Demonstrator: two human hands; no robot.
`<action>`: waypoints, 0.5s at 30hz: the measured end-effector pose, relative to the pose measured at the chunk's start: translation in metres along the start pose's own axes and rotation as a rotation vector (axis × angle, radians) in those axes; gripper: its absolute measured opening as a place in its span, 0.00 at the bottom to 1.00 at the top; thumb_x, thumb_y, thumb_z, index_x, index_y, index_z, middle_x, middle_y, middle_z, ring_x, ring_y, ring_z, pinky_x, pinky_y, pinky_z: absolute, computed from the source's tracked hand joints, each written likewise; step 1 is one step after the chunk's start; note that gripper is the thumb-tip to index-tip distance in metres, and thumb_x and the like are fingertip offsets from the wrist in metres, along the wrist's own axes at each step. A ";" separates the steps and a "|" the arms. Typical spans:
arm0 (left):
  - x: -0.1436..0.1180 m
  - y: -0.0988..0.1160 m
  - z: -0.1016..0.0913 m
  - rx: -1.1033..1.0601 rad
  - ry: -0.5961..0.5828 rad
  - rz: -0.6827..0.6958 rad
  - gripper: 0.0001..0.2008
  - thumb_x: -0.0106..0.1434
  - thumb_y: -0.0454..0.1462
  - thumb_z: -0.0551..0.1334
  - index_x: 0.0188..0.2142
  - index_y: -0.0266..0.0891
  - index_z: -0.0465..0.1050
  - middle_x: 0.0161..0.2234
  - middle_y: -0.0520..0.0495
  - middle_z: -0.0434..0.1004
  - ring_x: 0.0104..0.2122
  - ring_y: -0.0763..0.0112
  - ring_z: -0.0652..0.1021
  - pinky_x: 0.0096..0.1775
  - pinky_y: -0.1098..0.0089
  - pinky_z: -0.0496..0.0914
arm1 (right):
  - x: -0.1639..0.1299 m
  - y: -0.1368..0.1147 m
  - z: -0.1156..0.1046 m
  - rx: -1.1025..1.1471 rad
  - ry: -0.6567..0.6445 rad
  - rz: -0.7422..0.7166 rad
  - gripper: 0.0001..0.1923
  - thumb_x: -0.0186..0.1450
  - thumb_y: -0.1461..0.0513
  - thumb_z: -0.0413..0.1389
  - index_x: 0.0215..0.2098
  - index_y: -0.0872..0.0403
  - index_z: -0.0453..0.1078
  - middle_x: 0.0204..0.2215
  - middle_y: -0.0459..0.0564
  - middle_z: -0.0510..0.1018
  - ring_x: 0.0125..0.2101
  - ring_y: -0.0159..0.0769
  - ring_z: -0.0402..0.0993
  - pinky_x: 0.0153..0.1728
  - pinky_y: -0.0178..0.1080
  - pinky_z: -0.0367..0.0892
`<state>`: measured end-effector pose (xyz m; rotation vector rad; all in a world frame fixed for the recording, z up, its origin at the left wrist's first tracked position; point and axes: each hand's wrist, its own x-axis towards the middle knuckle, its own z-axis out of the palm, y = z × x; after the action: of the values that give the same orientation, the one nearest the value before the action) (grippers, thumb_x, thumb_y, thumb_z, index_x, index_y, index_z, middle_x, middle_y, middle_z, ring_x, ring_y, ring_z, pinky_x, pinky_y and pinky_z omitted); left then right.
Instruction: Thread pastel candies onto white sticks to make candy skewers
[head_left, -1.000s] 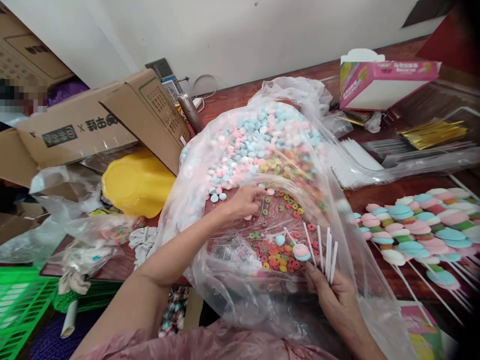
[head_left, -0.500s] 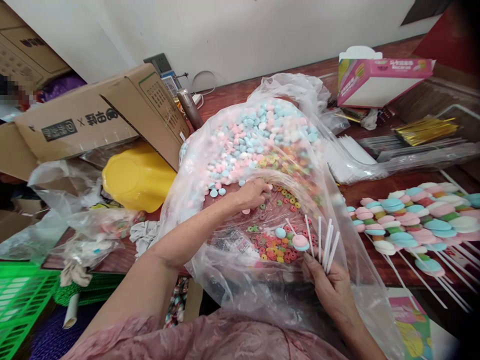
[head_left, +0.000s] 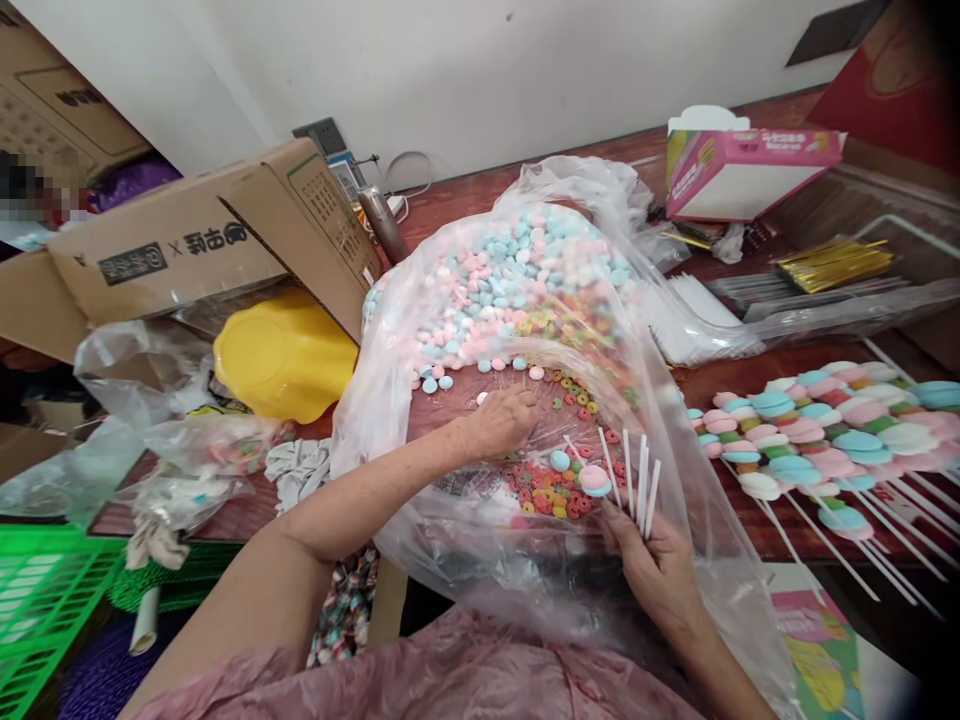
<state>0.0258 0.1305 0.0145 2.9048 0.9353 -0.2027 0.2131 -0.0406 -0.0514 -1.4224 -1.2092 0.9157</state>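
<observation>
Wooden table (head_left: 750, 365) surface. Left hand (head_left: 504, 422) is reaching inside the clear plastic bag (head_left: 675, 440), fingers curled down onto loose ring candies (head_left: 551, 495); any grasp is hidden. Right hand (head_left: 651, 560) is pinching a fan of white sticks (head_left: 637, 480), one carrying a pink-blue marshmallow (head_left: 595, 481). Finished skewers (head_left: 832, 440) are lying rightward, apart.

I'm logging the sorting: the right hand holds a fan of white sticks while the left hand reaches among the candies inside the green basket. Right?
Not the basket. In the head view the left hand reaches inside the clear plastic bag; the right hand holds the white sticks.
</observation>
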 end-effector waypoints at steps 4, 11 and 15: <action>-0.008 0.002 0.001 -0.162 0.127 0.024 0.17 0.62 0.29 0.57 0.49 0.33 0.77 0.43 0.36 0.79 0.45 0.56 0.77 0.44 0.61 0.71 | 0.000 0.002 -0.001 -0.068 -0.002 -0.070 0.16 0.69 0.52 0.55 0.39 0.54 0.77 0.27 0.47 0.78 0.28 0.36 0.75 0.31 0.34 0.71; -0.035 0.024 -0.012 -1.277 0.362 -0.275 0.20 0.55 0.38 0.70 0.47 0.33 0.79 0.23 0.54 0.71 0.22 0.77 0.70 0.28 0.73 0.66 | -0.004 0.008 0.001 -0.154 -0.039 -0.185 0.14 0.71 0.56 0.53 0.45 0.55 0.78 0.25 0.44 0.77 0.24 0.33 0.72 0.26 0.32 0.68; -0.055 0.049 -0.010 -1.630 0.546 -0.380 0.21 0.47 0.38 0.76 0.41 0.33 0.80 0.25 0.53 0.74 0.25 0.77 0.73 0.31 0.73 0.70 | -0.007 0.004 -0.001 -0.211 -0.050 -0.295 0.13 0.71 0.61 0.52 0.46 0.54 0.77 0.27 0.44 0.79 0.24 0.34 0.74 0.26 0.32 0.69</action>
<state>0.0110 0.0602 0.0346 1.2414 0.9424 0.9102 0.2138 -0.0478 -0.0559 -1.3425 -1.5418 0.6377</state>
